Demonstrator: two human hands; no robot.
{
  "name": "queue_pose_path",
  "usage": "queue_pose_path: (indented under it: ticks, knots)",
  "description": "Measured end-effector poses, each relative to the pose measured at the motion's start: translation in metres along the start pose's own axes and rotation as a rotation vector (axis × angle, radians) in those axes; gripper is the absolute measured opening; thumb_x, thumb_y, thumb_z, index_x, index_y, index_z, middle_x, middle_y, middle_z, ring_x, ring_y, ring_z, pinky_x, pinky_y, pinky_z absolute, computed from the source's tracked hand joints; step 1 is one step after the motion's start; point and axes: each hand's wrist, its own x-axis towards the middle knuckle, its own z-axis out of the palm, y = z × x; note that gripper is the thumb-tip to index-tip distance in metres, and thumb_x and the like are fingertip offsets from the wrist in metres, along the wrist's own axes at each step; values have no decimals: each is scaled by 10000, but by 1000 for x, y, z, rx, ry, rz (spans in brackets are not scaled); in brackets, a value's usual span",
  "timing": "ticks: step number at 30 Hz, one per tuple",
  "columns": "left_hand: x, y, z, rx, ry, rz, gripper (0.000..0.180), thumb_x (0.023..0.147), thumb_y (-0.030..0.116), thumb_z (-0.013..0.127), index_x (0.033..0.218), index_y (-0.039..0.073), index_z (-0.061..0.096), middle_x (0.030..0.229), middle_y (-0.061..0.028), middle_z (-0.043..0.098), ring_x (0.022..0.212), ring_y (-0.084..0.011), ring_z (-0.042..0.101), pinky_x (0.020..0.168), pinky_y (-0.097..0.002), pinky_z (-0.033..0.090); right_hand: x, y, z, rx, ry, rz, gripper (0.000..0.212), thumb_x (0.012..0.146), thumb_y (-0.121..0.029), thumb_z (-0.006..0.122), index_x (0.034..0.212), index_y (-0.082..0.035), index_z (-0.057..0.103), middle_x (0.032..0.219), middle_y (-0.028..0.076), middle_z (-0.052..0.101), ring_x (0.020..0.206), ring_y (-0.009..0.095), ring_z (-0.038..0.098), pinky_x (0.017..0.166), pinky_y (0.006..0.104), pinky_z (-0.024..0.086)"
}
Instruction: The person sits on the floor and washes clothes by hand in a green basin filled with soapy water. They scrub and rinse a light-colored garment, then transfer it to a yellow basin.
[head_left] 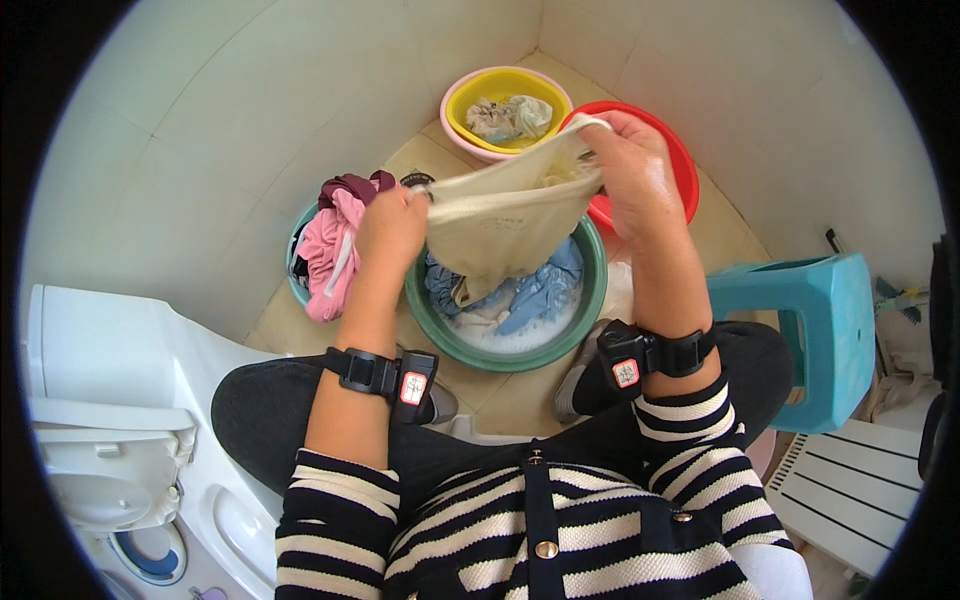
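Observation:
A pale cream garment [515,225] hangs stretched between my two hands, its open edge held wide. My left hand [393,225] is closed on one end of that edge. The other end is gripped by my right hand [637,172], which is higher and looks wet. Below the cloth stands a green basin [470,352] with sudsy water, blue clothes [550,285] and some pale cloth in it. The garment's lower part hangs over the basin and hides its far side; whether it touches the water I cannot tell.
Pink and maroon clothes [335,250] pile in a basin at the left. Beyond are a yellow basin [458,100] with pale cloths, set in a pink one, and a red basin [685,165]. A blue stool [835,330] stands right, a white toilet [110,430] left. Tiled walls meet behind.

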Motion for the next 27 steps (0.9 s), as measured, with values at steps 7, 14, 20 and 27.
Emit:
queue_pose_path:
  ticks: [7, 14, 20, 27]
  knots:
    - [-12, 61, -58, -973, 27, 179, 314, 979, 224, 412, 1116, -2, 580, 943, -123, 653, 761, -212, 665, 652, -330, 568, -17, -45, -11, -528, 306, -499, 212, 874, -202, 627, 930, 1, 658, 730, -12, 609, 633, 53, 512, 552, 195, 406]
    - [-26, 92, -84, -1265, -36, 442, 322, 985, 210, 408, 1168, -9, 556, 1080, -130, 636, 946, -215, 643, 870, -355, 512, -24, -58, -10, -153, 154, -427, 233, 894, -221, 601, 902, 5, 656, 707, 3, 610, 580, 57, 525, 503, 194, 420]
    - [-20, 91, -59, -1423, -235, 309, 366, 994, 202, 353, 1275, 2, 478, 1260, -118, 551, 1152, -227, 540, 995, -389, 423, -30, -45, -3, -113, -224, -154, 182, 860, -129, 565, 934, 6, 661, 731, 33, 653, 558, 71, 564, 479, 198, 438]
    - [-17, 73, -23, -1586, -404, 58, 409, 1013, 271, 301, 1284, 11, 463, 1270, -111, 544, 1157, -232, 529, 1014, -374, 394, -28, -2, 18, -326, -879, -31, 331, 825, -127, 666, 1125, 8, 625, 960, 58, 644, 847, 116, 590, 750, 266, 502]
